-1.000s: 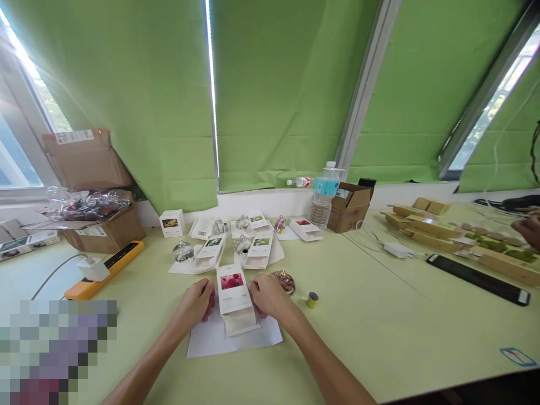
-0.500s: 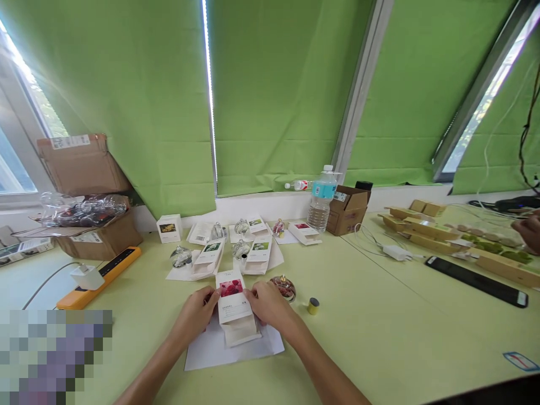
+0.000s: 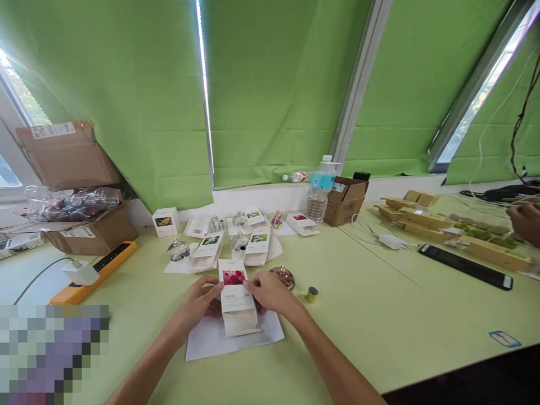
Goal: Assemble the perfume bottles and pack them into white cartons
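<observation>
Head view:

1. Left hand [image 3: 196,306] and right hand [image 3: 270,293] hold the side edges of a white paper carton [image 3: 238,315] with a red-flower label, resting on a paper sheet [image 3: 211,343]. Fingers [image 3: 251,286] lie pressed together, apparently pinching; the view is poor here.
2. Two similar cartons [image 3: 206,251] stand beyond, already filled or closed, it seems, near glass bottles [image 3: 178,250].
3. A red-tinted glass bottle [image 3: 282,277] and gold cap [image 3: 312,294] lie just right of the right hand, loose. Table [image 3: 358,337] runs on rightward to a black mat [image 3: 466,267].
</observation>
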Tool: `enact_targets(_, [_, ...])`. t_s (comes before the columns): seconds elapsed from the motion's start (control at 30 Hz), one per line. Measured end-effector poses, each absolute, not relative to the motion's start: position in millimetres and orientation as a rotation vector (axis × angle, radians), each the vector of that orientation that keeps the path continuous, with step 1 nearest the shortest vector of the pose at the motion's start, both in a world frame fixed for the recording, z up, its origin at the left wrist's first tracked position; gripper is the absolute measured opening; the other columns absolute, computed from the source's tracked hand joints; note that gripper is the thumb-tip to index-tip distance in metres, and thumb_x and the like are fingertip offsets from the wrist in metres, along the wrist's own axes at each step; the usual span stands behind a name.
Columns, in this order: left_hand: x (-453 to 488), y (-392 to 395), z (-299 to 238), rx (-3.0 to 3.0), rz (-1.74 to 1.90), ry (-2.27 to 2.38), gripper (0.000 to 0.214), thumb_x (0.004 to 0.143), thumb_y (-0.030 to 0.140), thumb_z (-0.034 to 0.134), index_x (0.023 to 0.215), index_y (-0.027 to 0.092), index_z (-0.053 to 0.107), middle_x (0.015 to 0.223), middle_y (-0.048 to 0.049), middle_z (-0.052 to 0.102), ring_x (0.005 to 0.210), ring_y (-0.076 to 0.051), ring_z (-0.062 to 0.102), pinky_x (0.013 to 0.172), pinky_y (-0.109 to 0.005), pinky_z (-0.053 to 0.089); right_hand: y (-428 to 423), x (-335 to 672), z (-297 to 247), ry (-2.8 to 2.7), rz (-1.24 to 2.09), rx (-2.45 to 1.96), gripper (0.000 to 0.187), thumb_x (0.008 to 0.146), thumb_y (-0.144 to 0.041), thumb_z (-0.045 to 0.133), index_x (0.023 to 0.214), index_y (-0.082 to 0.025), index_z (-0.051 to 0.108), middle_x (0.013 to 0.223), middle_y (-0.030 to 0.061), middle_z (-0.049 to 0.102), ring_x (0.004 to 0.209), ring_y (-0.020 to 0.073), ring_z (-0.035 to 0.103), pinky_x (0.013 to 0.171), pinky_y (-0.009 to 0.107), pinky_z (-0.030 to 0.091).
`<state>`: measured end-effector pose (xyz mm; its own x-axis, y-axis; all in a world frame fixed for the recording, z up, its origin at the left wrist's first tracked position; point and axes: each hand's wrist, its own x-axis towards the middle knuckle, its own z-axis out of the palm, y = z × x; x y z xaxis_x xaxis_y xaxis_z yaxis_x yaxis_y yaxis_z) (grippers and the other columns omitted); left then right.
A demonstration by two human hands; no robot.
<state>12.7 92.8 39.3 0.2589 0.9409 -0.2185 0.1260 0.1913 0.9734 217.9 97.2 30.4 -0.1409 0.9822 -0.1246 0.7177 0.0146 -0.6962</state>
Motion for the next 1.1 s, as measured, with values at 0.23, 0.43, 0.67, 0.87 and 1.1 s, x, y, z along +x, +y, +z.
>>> enact_targets(0.23, [8,95,42,1.109,0.935,1.104,0.048,0.075,0.046,0.068,0.111,0.020,0.052,0.096,-0.0087,0.071,0.074,-0.019,0.066,0.068,-0.034,0.053,101,222,23,-1.781,1.183,-1.590,0.049,0.085,-0.062,0.042,0.073,-0.016,0.056,0.056,0.0057,0.064,0.042,0.0166,0.061,0.037,0.022,0.045])
enact_targets(0.43, [4,96,41,1.109,0.845,0.900,0.044,0.082,0.047,0.061,0.115,0.018,0.063,0.107,-0.0114,0.070,0.092,-0.022,0.066,0.078,-0.031,0.050,97,222,35,-1.664,1.301,-1.494,0.057,0.077,-0.071,0.050,0.077,-0.015,0.061,0.060,0.0058,0.064,0.051,0.0175,0.061,0.042,0.025,0.049])
enact_targets(0.67, [4,95,43,1.036,0.799,0.832,0.045,0.084,0.046,0.058,0.120,0.019,0.062,0.115,-0.0115,0.068,0.103,-0.024,0.063,0.080,-0.031,0.051,93,224,50,-1.578,1.443,-1.400,0.051,0.079,-0.065,0.055,0.085,-0.015,0.065,0.071,0.0068,0.068,0.057,0.0146,0.062,0.048,0.022,0.050])
enact_targets(0.87, [5,95,41,0.992,0.830,0.918,0.049,0.080,0.046,0.064,0.120,0.018,0.059,0.117,-0.0121,0.067,0.102,-0.026,0.064,0.075,-0.032,0.053,94,223,46,-1.547,1.510,-1.325,0.045,0.082,-0.059,0.056,0.082,-0.014,0.064,0.072,0.0069,0.068,0.057,0.0145,0.062,0.052,0.025,0.053])
enact_targets(1.1, [6,93,42,0.989,0.887,0.987,0.050,0.075,0.045,0.070,0.116,0.019,0.060,0.116,-0.0116,0.068,0.098,-0.025,0.066,0.074,-0.031,0.053,91,220,50,-1.553,1.526,-1.268,0.046,0.080,-0.058,0.058,0.081,-0.013,0.064,0.076,0.0070,0.069,0.064,0.0164,0.065,0.058,0.027,0.054])
